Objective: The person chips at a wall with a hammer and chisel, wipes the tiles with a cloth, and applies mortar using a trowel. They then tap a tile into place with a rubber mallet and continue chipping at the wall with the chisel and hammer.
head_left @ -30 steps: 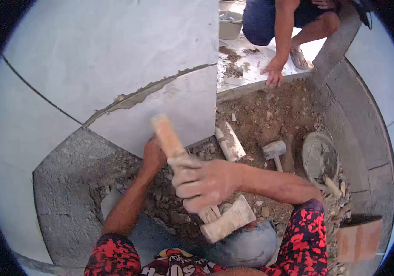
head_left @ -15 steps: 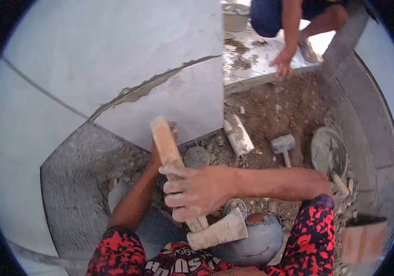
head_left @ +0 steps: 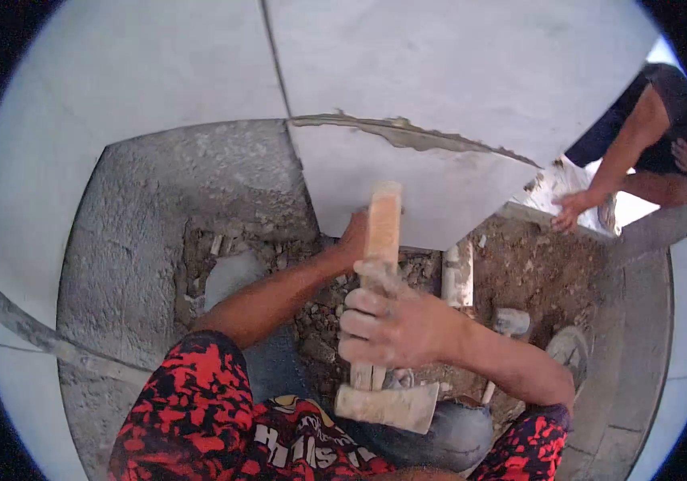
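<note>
My right hand [head_left: 396, 325] is wrapped round the wooden handle of a hatchet [head_left: 387, 407], whose dirty head hangs near my lap. The handle's butt end points up at a white wall tile [head_left: 440, 180]. My left hand [head_left: 354, 235] is at the tile's lower part, mostly hidden behind the handle; its fingers do not show. Along the tile's top edge runs a ragged line of grey mortar [head_left: 416, 135], below a larger white tile [head_left: 456, 64].
A white pipe [head_left: 457, 276], a mallet [head_left: 512, 322] and a round mortar-stained container [head_left: 568, 353] lie on soil and rubble. Rough grey concrete [head_left: 175, 184] borders the left. At the right, another person's hand [head_left: 572, 210] reaches down by the doorway edge.
The view has swung left, so the tile and the other person appear further right. My right hand still grips the hatchet, its handle now more upright in view. My left hand stays by the tile.
</note>
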The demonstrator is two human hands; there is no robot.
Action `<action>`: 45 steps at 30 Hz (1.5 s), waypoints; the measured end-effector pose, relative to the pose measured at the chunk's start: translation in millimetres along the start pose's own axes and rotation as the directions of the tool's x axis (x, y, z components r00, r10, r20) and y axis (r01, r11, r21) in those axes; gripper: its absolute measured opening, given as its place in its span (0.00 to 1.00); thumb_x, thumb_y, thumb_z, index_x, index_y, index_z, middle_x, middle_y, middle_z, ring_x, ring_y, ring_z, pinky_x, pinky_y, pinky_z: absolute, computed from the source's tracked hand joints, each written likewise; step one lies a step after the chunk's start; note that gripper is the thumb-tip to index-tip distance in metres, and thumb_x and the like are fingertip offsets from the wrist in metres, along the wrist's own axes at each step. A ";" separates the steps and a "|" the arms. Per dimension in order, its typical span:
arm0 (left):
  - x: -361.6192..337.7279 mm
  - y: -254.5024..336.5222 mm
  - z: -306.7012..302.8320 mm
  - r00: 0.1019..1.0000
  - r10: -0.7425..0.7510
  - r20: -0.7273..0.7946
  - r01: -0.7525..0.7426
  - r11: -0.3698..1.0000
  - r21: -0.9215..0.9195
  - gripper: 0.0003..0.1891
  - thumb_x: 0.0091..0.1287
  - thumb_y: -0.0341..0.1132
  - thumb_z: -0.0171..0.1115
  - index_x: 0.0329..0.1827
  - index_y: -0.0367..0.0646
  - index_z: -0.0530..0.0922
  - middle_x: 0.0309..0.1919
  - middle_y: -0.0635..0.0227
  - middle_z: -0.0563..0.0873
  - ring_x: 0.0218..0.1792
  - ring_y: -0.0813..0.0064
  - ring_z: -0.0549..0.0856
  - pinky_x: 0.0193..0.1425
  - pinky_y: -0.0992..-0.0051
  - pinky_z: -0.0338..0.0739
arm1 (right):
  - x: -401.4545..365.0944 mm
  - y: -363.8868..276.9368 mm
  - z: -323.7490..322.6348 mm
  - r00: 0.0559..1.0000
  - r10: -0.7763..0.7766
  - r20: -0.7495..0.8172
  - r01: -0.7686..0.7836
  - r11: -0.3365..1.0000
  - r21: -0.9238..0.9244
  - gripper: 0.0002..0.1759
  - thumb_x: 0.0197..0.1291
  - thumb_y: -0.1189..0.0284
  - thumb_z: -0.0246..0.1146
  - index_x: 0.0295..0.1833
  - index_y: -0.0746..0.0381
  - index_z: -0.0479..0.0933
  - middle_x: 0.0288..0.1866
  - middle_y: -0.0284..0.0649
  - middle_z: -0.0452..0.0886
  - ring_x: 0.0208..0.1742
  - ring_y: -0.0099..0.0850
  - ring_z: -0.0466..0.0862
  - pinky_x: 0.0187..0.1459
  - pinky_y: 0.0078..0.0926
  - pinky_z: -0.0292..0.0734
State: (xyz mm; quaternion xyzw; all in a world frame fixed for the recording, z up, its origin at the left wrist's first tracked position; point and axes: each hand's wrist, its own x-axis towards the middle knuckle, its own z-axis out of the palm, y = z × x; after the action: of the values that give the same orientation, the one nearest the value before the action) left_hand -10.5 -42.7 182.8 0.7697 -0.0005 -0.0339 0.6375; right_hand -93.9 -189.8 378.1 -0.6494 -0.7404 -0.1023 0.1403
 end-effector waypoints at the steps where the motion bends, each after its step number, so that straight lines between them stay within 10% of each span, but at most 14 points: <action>1: -6.9 20.1 5.2 0.977 0.209 -0.043 -0.210 0.977 -0.032 0.18 0.57 0.40 0.55 0.48 0.40 0.72 0.34 0.61 0.79 0.35 0.67 0.78 0.41 0.69 0.73 | 7.2 0.9 1.0 1.000 -0.022 -0.004 0.022 0.999 0.030 0.07 0.42 0.64 0.53 0.28 0.53 0.68 0.28 0.32 0.64 0.41 0.32 0.69 0.57 0.47 0.59; 4: 12.8 -1.7 -5.5 0.882 0.453 0.134 -0.471 0.860 0.196 0.19 0.52 0.41 0.60 0.44 0.38 0.74 0.34 0.56 0.81 0.35 0.62 0.80 0.41 0.66 0.73 | 11.2 24.9 9.0 0.987 0.097 0.128 -0.095 0.995 -0.022 0.10 0.40 0.64 0.55 0.32 0.53 0.69 0.32 0.32 0.65 0.46 0.33 0.69 0.59 0.54 0.57; 11: -21.2 39.8 -25.6 0.943 0.164 0.291 -0.069 0.948 -0.310 0.19 0.52 0.42 0.60 0.42 0.39 0.75 0.34 0.55 0.81 0.36 0.59 0.80 0.43 0.64 0.73 | 32.2 23.5 12.9 0.978 0.153 0.140 -0.152 0.988 -0.022 0.12 0.38 0.64 0.56 0.33 0.52 0.73 0.33 0.34 0.70 0.43 0.33 0.71 0.58 0.56 0.57; 16: -7.4 34.5 -37.9 0.864 -0.163 0.477 -0.283 0.626 0.726 0.21 0.52 0.46 0.58 0.44 0.40 0.76 0.38 0.51 0.80 0.42 0.55 0.80 0.47 0.59 0.72 | 32.1 26.6 20.1 0.993 0.055 0.104 -0.056 0.998 0.005 0.08 0.42 0.65 0.55 0.32 0.52 0.71 0.33 0.33 0.68 0.45 0.33 0.71 0.59 0.52 0.57; 20: -9.7 42.6 -56.8 0.881 -0.166 0.443 -0.308 0.509 0.804 0.21 0.54 0.48 0.55 0.45 0.43 0.77 0.40 0.52 0.80 0.44 0.54 0.79 0.48 0.54 0.70 | 46.9 11.6 0.4 0.967 -0.040 0.252 0.037 0.999 0.017 0.09 0.41 0.64 0.55 0.32 0.52 0.71 0.34 0.32 0.69 0.45 0.32 0.70 0.60 0.52 0.56; 28: 2.3 -16.5 -40.9 0.897 0.438 0.058 -0.400 0.751 0.525 0.25 0.53 0.53 0.53 0.48 0.46 0.75 0.46 0.54 0.78 0.49 0.51 0.75 0.53 0.46 0.62 | 48.7 29.8 5.9 0.986 -0.138 0.092 0.136 0.990 0.028 0.09 0.39 0.64 0.55 0.31 0.52 0.70 0.32 0.31 0.68 0.46 0.32 0.70 0.63 0.50 0.55; 31: -3.1 52.5 -56.5 0.921 -0.123 0.369 -0.145 0.772 0.619 0.26 0.54 0.53 0.53 0.52 0.47 0.72 0.48 0.56 0.77 0.54 0.54 0.72 0.56 0.46 0.56 | 39.8 33.2 6.2 0.994 -0.064 0.088 0.065 0.998 -0.010 0.09 0.39 0.64 0.55 0.30 0.52 0.70 0.31 0.31 0.67 0.45 0.32 0.70 0.63 0.50 0.55; 34: -6.4 28.7 -60.1 0.929 0.211 0.305 -0.332 0.839 0.430 0.25 0.55 0.50 0.54 0.53 0.47 0.71 0.46 0.56 0.77 0.52 0.55 0.73 0.55 0.48 0.59 | 39.9 29.5 1.7 0.996 -0.067 0.052 0.066 0.998 0.011 0.09 0.39 0.64 0.55 0.30 0.52 0.70 0.31 0.31 0.67 0.45 0.32 0.70 0.62 0.50 0.56; 35: -3.7 22.4 -55.2 0.968 0.092 0.235 -0.095 0.995 0.000 0.23 0.53 0.46 0.57 0.50 0.44 0.72 0.43 0.55 0.79 0.46 0.56 0.77 0.50 0.51 0.66 | 40.0 37.2 4.7 0.996 -0.071 0.056 0.070 0.997 0.019 0.09 0.38 0.65 0.56 0.29 0.52 0.70 0.32 0.31 0.67 0.45 0.32 0.71 0.60 0.51 0.58; 39: -7.5 15.9 -54.4 0.980 0.071 0.185 -0.044 0.989 -0.144 0.21 0.52 0.43 0.59 0.47 0.42 0.73 0.40 0.56 0.80 0.42 0.58 0.79 0.45 0.58 0.71 | 45.2 25.8 11.4 0.995 -0.101 -0.010 0.102 0.993 0.052 0.09 0.39 0.66 0.56 0.30 0.52 0.70 0.32 0.31 0.66 0.45 0.33 0.70 0.60 0.52 0.58; 41: 24.5 -44.4 -40.6 0.918 -0.156 0.364 0.384 0.576 -0.722 0.20 0.52 0.43 0.59 0.45 0.42 0.73 0.38 0.57 0.80 0.41 0.61 0.79 0.45 0.62 0.72 | 46.8 32.4 8.7 0.977 -0.161 -0.141 0.177 0.978 0.113 0.09 0.38 0.65 0.55 0.30 0.52 0.70 0.31 0.31 0.66 0.44 0.31 0.69 0.63 0.50 0.54; 42: 12.4 -32.8 -43.8 0.915 -0.169 0.365 0.393 0.571 -0.721 0.20 0.52 0.43 0.59 0.45 0.42 0.73 0.38 0.57 0.80 0.41 0.61 0.79 0.45 0.62 0.72 | 44.9 34.1 9.0 0.977 -0.155 -0.147 0.174 0.977 0.126 0.09 0.38 0.65 0.55 0.30 0.52 0.70 0.31 0.31 0.66 0.44 0.31 0.69 0.63 0.50 0.54; 44: -6.9 11.3 -57.6 0.919 0.344 0.195 -0.380 0.904 0.195 0.18 0.55 0.43 0.58 0.43 0.41 0.74 0.34 0.58 0.80 0.38 0.63 0.79 0.44 0.64 0.73 | 42.1 39.2 8.6 0.994 -0.096 -0.049 0.101 0.990 0.099 0.09 0.37 0.67 0.59 0.30 0.53 0.71 0.33 0.33 0.68 0.44 0.35 0.72 0.58 0.54 0.61; 45: -2.0 -12.3 -53.4 0.961 0.213 0.175 -0.200 0.976 -0.089 0.16 0.59 0.44 0.55 0.41 0.40 0.74 0.34 0.59 0.79 0.39 0.66 0.79 0.43 0.64 0.75 | 42.8 38.0 7.3 0.994 -0.098 -0.048 0.102 0.991 0.090 0.09 0.37 0.67 0.59 0.30 0.53 0.71 0.33 0.33 0.68 0.44 0.35 0.72 0.58 0.54 0.61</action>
State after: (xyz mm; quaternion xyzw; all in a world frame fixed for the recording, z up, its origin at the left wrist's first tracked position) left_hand -10.2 12.1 180.8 0.7359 -0.1382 -0.0379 0.6617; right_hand -61.9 -142.3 384.6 -0.6018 -0.7728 -0.0891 0.1809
